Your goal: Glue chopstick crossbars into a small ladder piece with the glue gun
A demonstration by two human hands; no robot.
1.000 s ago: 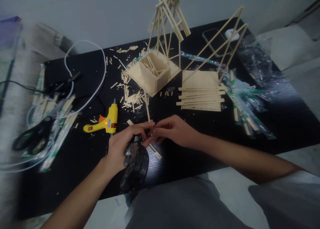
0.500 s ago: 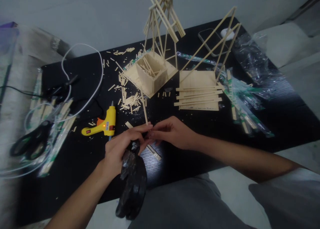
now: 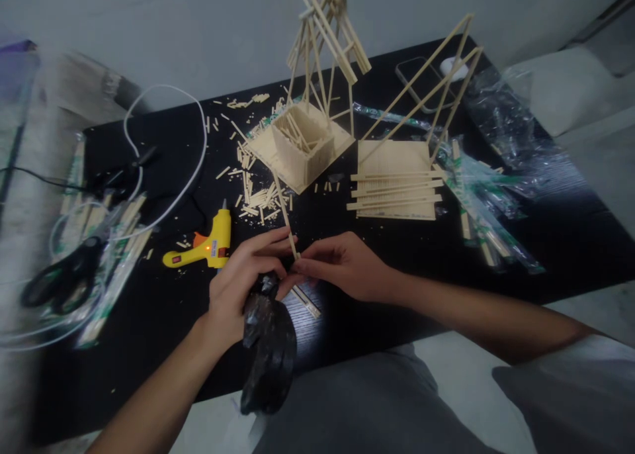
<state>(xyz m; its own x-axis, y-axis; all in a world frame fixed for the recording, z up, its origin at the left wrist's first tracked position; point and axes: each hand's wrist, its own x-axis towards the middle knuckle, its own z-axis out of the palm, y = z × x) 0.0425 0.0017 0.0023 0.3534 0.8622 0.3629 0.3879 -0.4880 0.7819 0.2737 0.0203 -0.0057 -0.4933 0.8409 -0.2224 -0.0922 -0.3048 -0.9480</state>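
My left hand (image 3: 243, 282) is closed round a black crumpled object (image 3: 268, 348), perhaps a glove or bag, that hangs below the table's front edge. My right hand (image 3: 337, 265) pinches the lower end of a thin wooden stick (image 3: 284, 212), which rises up and to the left. The fingertips of both hands meet at the stick's base. A short flat stick piece (image 3: 306, 302) lies on the black table (image 3: 149, 308) just under the hands.
A yellow glue gun (image 3: 206, 245) lies left of my hands. Behind stand a stick box with a tower (image 3: 302, 146) and a flat stick panel with slanted struts (image 3: 394, 179). Loose stick offcuts (image 3: 253, 189), scissors (image 3: 59, 275), white cable (image 3: 193, 169) and plastic wrappers (image 3: 496, 176) surround them.
The stick has tilted further left and its base sits a little lower between my fingers. My left forefinger has lifted. The black object has swung under my left hand.
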